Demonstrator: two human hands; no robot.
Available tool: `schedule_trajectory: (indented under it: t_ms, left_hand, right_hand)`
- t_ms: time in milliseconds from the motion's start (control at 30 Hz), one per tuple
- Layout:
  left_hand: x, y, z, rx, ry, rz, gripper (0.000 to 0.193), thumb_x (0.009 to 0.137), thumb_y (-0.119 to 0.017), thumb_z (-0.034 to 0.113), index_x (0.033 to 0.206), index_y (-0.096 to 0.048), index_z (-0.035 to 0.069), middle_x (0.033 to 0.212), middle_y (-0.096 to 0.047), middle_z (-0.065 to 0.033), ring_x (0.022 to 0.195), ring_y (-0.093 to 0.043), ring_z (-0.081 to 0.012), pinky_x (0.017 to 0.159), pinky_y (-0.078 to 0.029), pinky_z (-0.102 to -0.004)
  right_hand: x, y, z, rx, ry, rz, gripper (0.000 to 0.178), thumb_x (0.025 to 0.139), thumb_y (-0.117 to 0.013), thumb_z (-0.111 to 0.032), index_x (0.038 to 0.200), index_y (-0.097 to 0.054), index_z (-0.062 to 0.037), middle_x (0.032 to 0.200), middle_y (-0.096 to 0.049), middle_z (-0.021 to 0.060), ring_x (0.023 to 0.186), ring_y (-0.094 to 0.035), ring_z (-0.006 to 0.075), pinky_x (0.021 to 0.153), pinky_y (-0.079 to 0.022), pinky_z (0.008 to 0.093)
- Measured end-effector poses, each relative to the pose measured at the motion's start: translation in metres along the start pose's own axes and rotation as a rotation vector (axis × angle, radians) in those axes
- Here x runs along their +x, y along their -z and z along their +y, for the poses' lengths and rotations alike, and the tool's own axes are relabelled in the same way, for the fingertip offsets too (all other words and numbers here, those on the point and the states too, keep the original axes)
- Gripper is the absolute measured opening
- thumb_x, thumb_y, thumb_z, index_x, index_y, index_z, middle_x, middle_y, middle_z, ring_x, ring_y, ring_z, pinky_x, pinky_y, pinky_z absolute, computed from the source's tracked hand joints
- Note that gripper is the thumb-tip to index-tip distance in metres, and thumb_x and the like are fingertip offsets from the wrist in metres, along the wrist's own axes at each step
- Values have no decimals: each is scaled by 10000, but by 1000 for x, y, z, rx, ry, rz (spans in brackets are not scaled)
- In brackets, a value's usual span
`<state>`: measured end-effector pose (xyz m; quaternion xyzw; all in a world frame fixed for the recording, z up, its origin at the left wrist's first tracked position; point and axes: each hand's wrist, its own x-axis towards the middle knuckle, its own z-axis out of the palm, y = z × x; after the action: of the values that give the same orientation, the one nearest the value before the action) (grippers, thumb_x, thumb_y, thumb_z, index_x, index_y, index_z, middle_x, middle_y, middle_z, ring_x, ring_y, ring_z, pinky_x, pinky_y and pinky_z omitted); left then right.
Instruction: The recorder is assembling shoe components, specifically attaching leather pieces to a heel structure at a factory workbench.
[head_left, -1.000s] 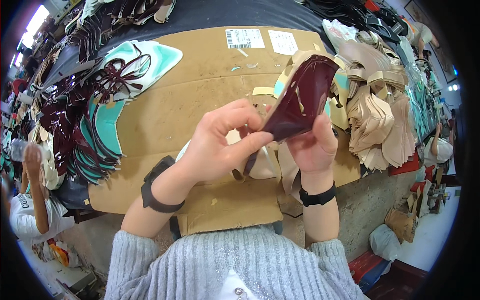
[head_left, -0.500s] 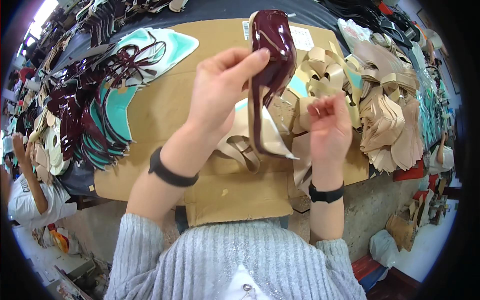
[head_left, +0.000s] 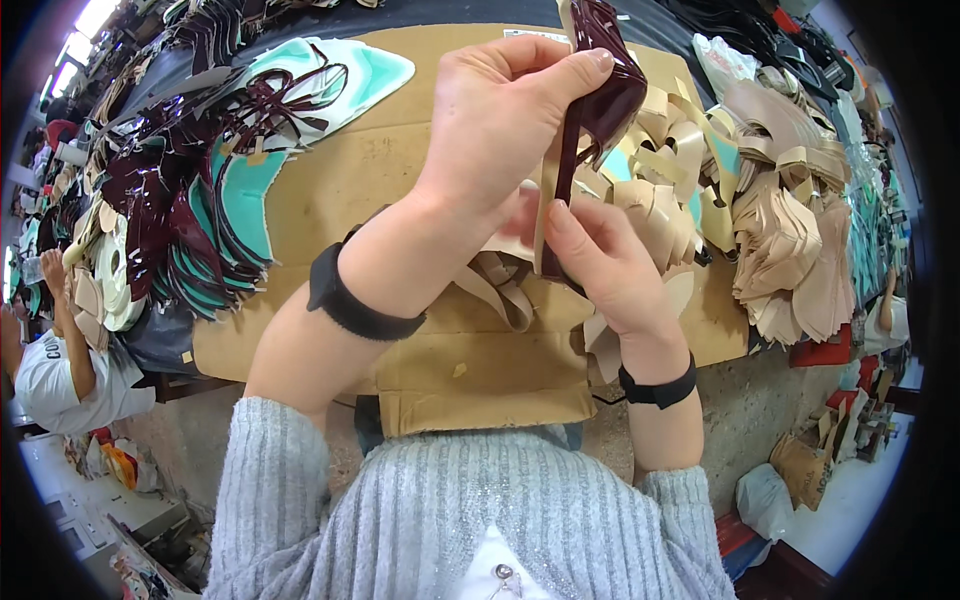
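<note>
A glossy burgundy shoe upper (head_left: 615,95) with a narrow strap edged in beige is held up above the cardboard. My left hand (head_left: 505,115) pinches its upper part between thumb and fingers. Lower down, my right hand (head_left: 610,260) has its thumb and fingers closed on the end of the strap. Beneath the hands lies a beige upper (head_left: 497,292), partly covered by them. Just beyond my right hand is a loose heap of beige uppers (head_left: 668,205), some with turquoise lining.
Cardboard (head_left: 350,165) covers the table. At left lie burgundy pieces with turquoise lining (head_left: 245,195) and a white-and-turquoise sheet (head_left: 365,75) under thin burgundy straps. Stacked beige pieces (head_left: 785,245) stand at right. Another person's arm (head_left: 75,340) shows at the far left.
My right hand, open and apart from the upper before, has come in and taken hold of the strap's lower end. My left hand has moved up and right with the upper, which now tilts.
</note>
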<state>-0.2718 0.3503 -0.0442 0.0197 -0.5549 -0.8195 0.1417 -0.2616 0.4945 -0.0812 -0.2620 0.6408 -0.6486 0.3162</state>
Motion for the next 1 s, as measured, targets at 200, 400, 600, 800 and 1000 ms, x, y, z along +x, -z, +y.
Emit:
schedule_trajectory:
  t_ms: [200, 400, 600, 800, 1000]
  left_hand:
    - [-2, -1, -5, -44, 2, 39, 181, 848, -704, 167, 903, -673, -3, 799, -682, -51, 615, -615, -92, 550, -503, -228]
    - [2, -6, -9, -74, -120, 119, 157, 844, -674, 101, 798, -652, -47, 665, -651, -65, 521, -593, -85, 426, -450, -207]
    - [-1, -6, -9, -67, -118, 75, 154, 846, -672, 93, 792, -659, -50, 689, -652, -65, 567, -582, -75, 500, -458, -204]
    - [-1, -5, -10, -90, -74, 80, 171, 842, -680, 109, 778, -654, -47, 672, -631, -43, 559, -543, -67, 511, -433, -213]
    - [0, -6, -12, -93, 15, 104, 184, 841, -687, 124, 757, -652, -36, 633, -604, -25, 535, -526, -61, 489, -423, -215]
  right_hand:
    - [6, -13, -8, 757, 118, 295, 273, 971, -507, -203, 1167, -567, -24, 1042, -628, 27, 923, -604, 141, 832, -471, 304]
    - [-4, 8, 20, 275, 272, 788, 293, 972, -493, -217, 1130, -609, 1, 821, -643, 48, 717, -604, 115, 617, -466, 228]
    - [-4, -8, -8, 169, 141, 523, 315, 976, -503, -232, 1131, -612, 21, 641, -528, -5, 522, -465, 54, 445, -317, 166]
    - [4, 0, 3, 451, 135, 455, 237, 956, -553, -254, 885, -637, -44, 702, -554, -12, 619, -503, 46, 521, -383, 197]
    - [1, 7, 7, 544, 194, 440, 271, 957, -538, -259, 854, -626, -25, 716, -587, 14, 665, -572, 102, 549, -430, 236]
